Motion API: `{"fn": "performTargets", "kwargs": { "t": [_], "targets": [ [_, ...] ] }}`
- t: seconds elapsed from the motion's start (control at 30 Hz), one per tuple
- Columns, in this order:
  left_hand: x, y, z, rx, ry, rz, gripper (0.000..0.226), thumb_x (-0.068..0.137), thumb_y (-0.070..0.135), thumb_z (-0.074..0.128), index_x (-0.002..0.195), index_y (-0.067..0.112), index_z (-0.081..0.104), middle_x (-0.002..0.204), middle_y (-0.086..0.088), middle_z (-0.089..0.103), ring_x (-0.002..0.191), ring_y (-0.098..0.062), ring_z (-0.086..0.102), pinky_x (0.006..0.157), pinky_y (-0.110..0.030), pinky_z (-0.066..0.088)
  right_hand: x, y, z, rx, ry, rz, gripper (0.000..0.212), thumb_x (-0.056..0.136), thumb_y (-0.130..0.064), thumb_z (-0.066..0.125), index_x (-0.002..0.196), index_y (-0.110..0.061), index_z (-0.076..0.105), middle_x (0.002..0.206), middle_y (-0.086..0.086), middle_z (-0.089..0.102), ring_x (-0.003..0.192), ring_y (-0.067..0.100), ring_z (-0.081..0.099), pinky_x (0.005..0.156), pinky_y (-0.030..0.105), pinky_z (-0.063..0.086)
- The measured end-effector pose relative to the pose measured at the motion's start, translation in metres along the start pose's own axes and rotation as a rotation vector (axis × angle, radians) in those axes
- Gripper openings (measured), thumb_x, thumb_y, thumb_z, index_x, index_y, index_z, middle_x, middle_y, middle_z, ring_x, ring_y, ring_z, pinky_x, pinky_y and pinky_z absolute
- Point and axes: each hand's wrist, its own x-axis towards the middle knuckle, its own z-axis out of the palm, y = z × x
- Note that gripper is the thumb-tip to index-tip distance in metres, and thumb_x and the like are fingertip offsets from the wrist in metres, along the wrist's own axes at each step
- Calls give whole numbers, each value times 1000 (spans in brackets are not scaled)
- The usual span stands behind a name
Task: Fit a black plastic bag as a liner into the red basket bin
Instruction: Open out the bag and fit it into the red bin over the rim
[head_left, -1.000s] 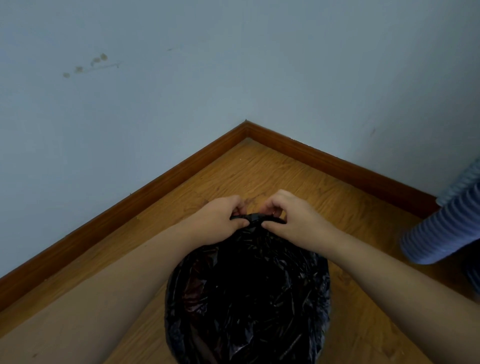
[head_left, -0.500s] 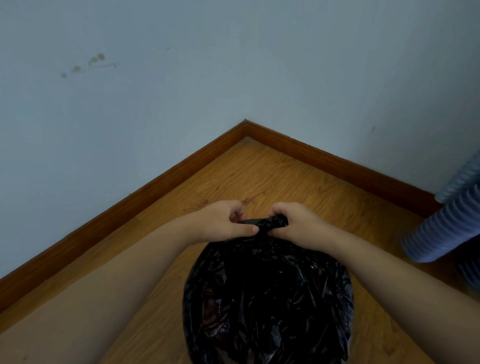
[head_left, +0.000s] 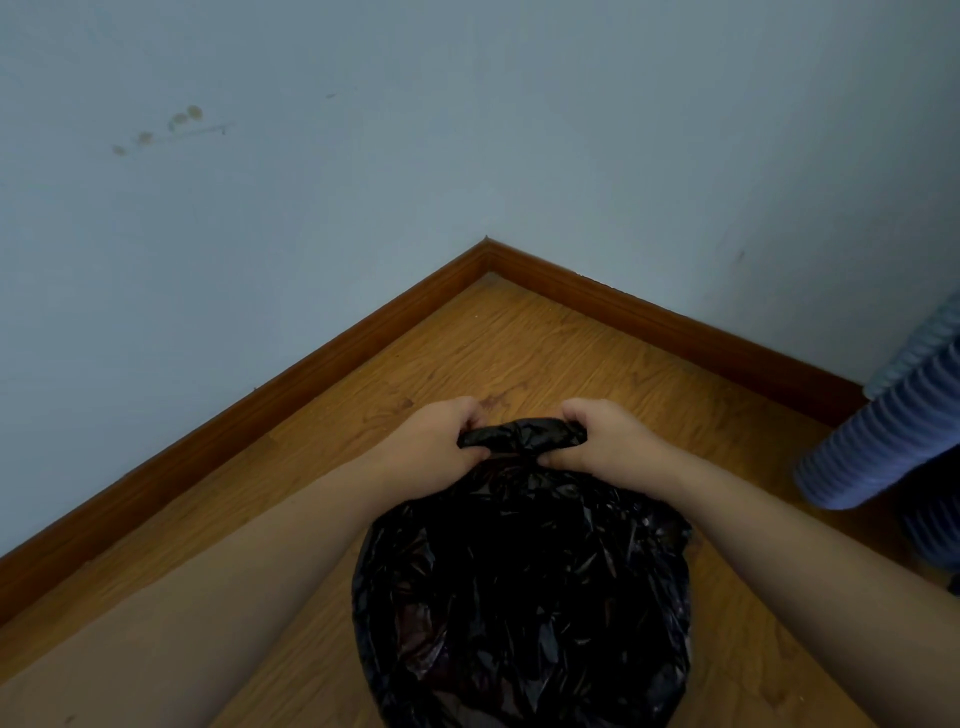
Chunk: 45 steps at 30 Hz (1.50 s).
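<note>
A: Black plastic fills the lower centre of the frame: one bag (head_left: 522, 597), crinkled and bulging, its far edge gathered into a tight roll (head_left: 522, 435) just above the middle. The left hand (head_left: 434, 449) and the right hand (head_left: 610, 444) each clench one end of that roll, thumbs under, fingers over.

B: And the red bin?

A: No red shows anywhere; the bag hides whatever it sits on, so whether the bin is beneath cannot be told.

B: How should this step go?

A: By the look of it, the slack is being bunched at the rim. Best to keep both grips firm, pull evenly apart and down, and seat the roll snugly so the thin film doesn't tear or slip.

B: The count?

A: One bag, two hands, one wood floor (head_left: 519, 353) with a brown skirting board (head_left: 332, 348) across the middle, two pale blue walls (head_left: 467, 130) above, and one ribbed blue hose (head_left: 883, 447) at the right edge.
</note>
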Motion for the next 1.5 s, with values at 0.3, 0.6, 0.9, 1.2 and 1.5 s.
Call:
{"fn": "performTargets", "kwargs": {
  "t": [0.3,0.6,0.9,1.2,1.5],
  "targets": [
    [0,-27,-4,-152,40,-203,14,87,23,59,79,23,47,85,7,49,79,-11,47,60,-24,38,-1,16,-3,208,-1,115,15,76,-20,72,80,-22,58,86,1,61,76,14,59,64,26,48],
    [-9,-55,8,-512,103,-473,12,89,19,57,87,11,48,104,-16,54,97,-33,53,77,-40,43,-4,25,-2,382,60,194,19,89,-17,55,106,-8,60,108,11,64,97,24,61,82,36,50],
    [-6,-56,7,-512,-27,-466,66,82,53,54,129,8,42,139,-13,41,120,-28,44,90,-35,35,0,24,2,383,245,233,26,91,-27,52,84,-5,64,102,17,68,90,27,62,75,36,47],
    [-6,-42,8,-305,194,-144,17,89,39,50,102,28,53,93,-4,62,84,-19,58,66,-29,44,4,32,8,244,261,269,26,90,-23,53,67,-11,55,79,12,62,75,26,57,66,32,43],
    [-5,-41,11,-173,147,-54,28,95,30,43,117,23,58,110,8,60,103,-11,54,89,-29,44,2,48,4,110,182,347,26,92,-22,51,67,-13,51,73,4,54,77,21,52,65,30,38]
  ]
}}
